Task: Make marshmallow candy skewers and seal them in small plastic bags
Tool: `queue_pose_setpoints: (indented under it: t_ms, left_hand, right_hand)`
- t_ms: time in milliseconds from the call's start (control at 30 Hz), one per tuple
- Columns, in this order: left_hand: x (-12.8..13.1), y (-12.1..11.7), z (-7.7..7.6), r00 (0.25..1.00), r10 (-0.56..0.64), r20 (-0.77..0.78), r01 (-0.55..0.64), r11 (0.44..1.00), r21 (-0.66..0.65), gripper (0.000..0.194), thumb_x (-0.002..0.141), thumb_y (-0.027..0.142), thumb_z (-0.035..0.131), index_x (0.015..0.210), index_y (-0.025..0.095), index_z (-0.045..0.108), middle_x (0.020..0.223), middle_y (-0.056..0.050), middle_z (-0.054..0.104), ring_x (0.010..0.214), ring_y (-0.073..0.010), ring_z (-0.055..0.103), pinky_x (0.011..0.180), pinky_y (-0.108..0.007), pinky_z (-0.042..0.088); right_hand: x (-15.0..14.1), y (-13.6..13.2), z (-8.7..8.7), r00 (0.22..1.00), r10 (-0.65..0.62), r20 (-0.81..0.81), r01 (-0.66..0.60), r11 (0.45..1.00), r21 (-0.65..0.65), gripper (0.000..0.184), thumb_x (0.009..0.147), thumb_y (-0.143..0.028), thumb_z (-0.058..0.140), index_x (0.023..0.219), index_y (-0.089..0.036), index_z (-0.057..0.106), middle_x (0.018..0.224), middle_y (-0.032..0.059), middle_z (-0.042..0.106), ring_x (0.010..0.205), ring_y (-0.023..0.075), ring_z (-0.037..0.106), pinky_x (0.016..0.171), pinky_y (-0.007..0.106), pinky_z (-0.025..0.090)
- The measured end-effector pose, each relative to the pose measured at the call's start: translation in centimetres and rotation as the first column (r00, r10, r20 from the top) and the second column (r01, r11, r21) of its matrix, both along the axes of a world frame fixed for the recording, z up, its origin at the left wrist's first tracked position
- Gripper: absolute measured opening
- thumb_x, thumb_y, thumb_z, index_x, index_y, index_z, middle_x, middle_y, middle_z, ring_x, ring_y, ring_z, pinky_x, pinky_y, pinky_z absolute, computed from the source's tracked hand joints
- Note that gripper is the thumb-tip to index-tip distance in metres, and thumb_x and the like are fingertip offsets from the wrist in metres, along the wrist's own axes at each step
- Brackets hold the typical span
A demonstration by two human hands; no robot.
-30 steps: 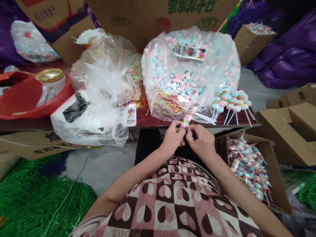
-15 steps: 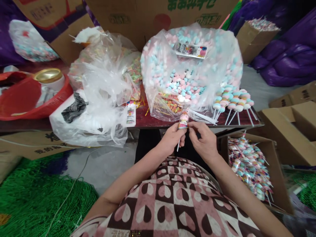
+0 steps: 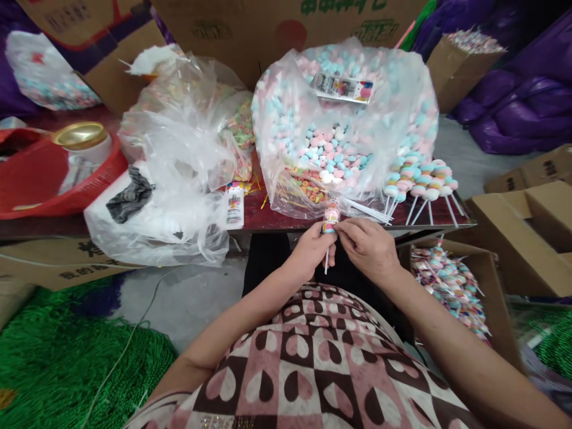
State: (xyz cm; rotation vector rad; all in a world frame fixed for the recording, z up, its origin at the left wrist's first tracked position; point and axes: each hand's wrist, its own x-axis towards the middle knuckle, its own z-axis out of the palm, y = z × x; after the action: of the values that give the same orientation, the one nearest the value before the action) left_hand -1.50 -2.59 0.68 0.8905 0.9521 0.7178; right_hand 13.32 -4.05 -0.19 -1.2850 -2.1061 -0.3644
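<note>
My left hand [image 3: 316,249] is closed round a wrapped marshmallow stick [image 3: 331,213], held upright with its white stick pointing down. Clear film covers the stacked candy. My right hand [image 3: 367,243] is at the lower end of the candy, thumb and fingertips pinched together against the wrapper; what lies between them is too small to make out. Just beyond my hands, an open plastic bag [image 3: 286,107] holds pink, blue and white marshmallows, with ring-shaped candies [image 3: 308,186] at its front. White sticks [image 3: 367,211] lie to the right of the wrapped candy.
Unwrapped marshmallow sticks [image 3: 429,179] are piled at the table's right end. A carton [image 3: 503,310] of wrapped ones stands below, right. On the left are a white plastic bag [image 3: 196,232], a red basket [image 3: 27,185] and a gold-lidded can [image 3: 80,136]. Green strings [image 3: 80,351] cover the floor.
My right hand has moved slightly left, and its fingers have closed onto the wrapper's lower end. The stick in my left hand now hangs straighter. The whole view has shifted slightly.
</note>
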Motion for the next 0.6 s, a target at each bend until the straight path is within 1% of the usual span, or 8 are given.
queue_pose_setpoints:
  t_ms: [100, 167, 267, 333, 467, 600]
  left_hand:
    - [-0.06, 0.07, -0.11, 1.0, 0.008, 0.011, -0.008, 1.0, 0.012, 0.012, 0.081, 0.025, 0.053, 0.091, 0.021, 0.048, 0.048, 0.009, 0.047, 0.036, -0.0082, 0.046, 0.038, -0.018, 0.033]
    - [-0.08, 0.11, -0.15, 1.0, 0.008, 0.012, -0.008, 1.0, 0.016, 0.013, 0.081, 0.025, 0.052, 0.092, 0.021, 0.048, 0.048, 0.009, 0.047, 0.036, -0.0083, 0.046, 0.038, -0.018, 0.033]
    - [-0.09, 0.14, -0.17, 1.0, 0.01, 0.011, -0.01, 1.0, 0.013, 0.012, 0.081, 0.025, 0.052, 0.091, 0.021, 0.047, 0.047, 0.009, 0.048, 0.035, -0.0082, 0.046, 0.038, -0.017, 0.033]
    - [-0.1, 0.14, -0.16, 1.0, 0.012, 0.01, -0.012, 1.0, 0.01, 0.012, 0.08, 0.025, 0.052, 0.09, 0.021, 0.047, 0.047, 0.009, 0.048, 0.035, -0.0083, 0.046, 0.038, -0.017, 0.032]
    - [-0.09, 0.18, -0.19, 1.0, 0.007, -0.005, -0.007, 1.0, 0.012, 0.01, 0.08, 0.025, 0.052, 0.089, 0.021, 0.047, 0.047, 0.009, 0.049, 0.035, -0.0085, 0.047, 0.037, -0.017, 0.033]
    - [-0.06, 0.23, -0.31, 0.999, 0.01, -0.042, -0.009, 1.0, 0.02, 0.011, 0.083, 0.026, 0.05, 0.092, 0.021, 0.049, 0.045, 0.009, 0.048, 0.034, -0.0085, 0.046, 0.037, -0.017, 0.033]
  right_hand:
    - [0.15, 0.35, 0.22, 0.999, 0.02, 0.038, -0.021, 1.0, 0.007, 0.014, 0.092, -0.017, 0.055, 0.094, -0.017, 0.069, 0.083, 0.006, 0.074, 0.077, 0.0187, 0.066, 0.074, 0.03, 0.048]
    - [0.13, 0.56, 0.32, 0.998, 0.02, 0.053, -0.018, 0.999, -0.035, 0.017, 0.094, -0.018, 0.052, 0.092, -0.018, 0.069, 0.082, 0.0061, 0.074, 0.077, 0.0191, 0.065, 0.074, 0.031, 0.047]
    - [-0.07, 0.75, 0.52, 0.997, -0.015, 0.077, 0.023, 0.994, -0.103, 0.02, 0.095, -0.021, 0.049, 0.091, -0.018, 0.069, 0.081, 0.0069, 0.072, 0.077, 0.0202, 0.064, 0.073, 0.032, 0.046]
    - [-0.19, 0.83, 0.66, 0.995, -0.031, 0.094, 0.042, 0.992, -0.122, 0.021, 0.094, -0.021, 0.048, 0.091, -0.018, 0.069, 0.078, 0.0073, 0.071, 0.075, 0.0207, 0.063, 0.073, 0.033, 0.046]
    - [-0.26, 1.01, 0.65, 0.993, -0.036, 0.114, 0.05, 0.991, -0.121, 0.022, 0.092, -0.018, 0.047, 0.086, -0.017, 0.068, 0.072, 0.007, 0.068, 0.07, 0.0202, 0.06, 0.07, 0.032, 0.044]
    - [-0.36, 1.01, 0.25, 0.994, -0.056, 0.092, 0.064, 0.994, -0.091, 0.019, 0.088, -0.016, 0.048, 0.081, -0.017, 0.066, 0.068, 0.0052, 0.065, 0.065, 0.0185, 0.059, 0.065, 0.029, 0.043]
